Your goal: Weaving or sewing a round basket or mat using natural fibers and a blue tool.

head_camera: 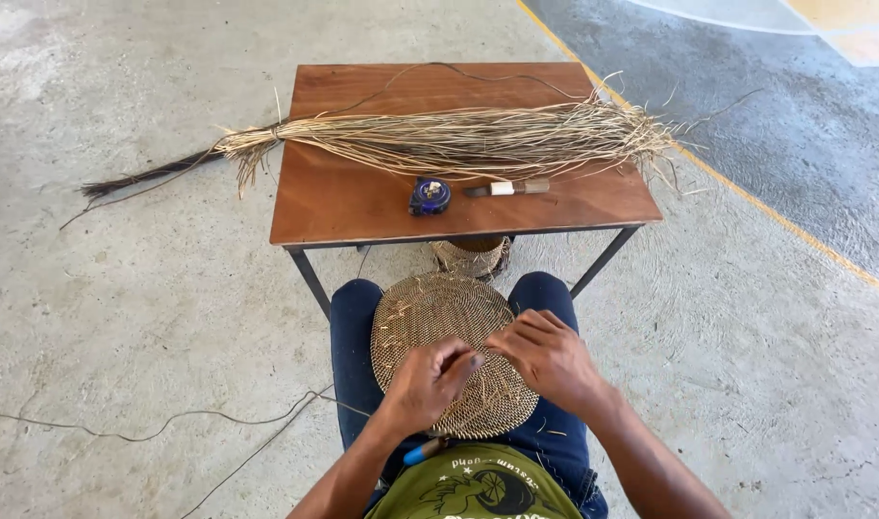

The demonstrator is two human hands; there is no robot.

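Hands at work on a round woven mat (439, 332) that rests on our lap, in front of a small wooden tabletop (362, 207).

We see the left hand (428, 383) closed on the near part of the mat, its fingertips pinching the weave near the lower edge. The right hand (547, 358) lies just beside it with fingers curled down onto the same area of the mat; we cannot tell whether it grips a strand. The two hands almost touch. A blue-handled tool (422, 452) shows under the left wrist, against our lap. On the tabletop a long bundle of dry fibre strands (458, 139) lies crosswise and overhangs both ends. Near the front edge sit a blue tape measure (430, 195) and, just beside it, a small knife (509, 187). A woven basket (473, 258) stands on the concrete floor (151, 317) under the tabletop.
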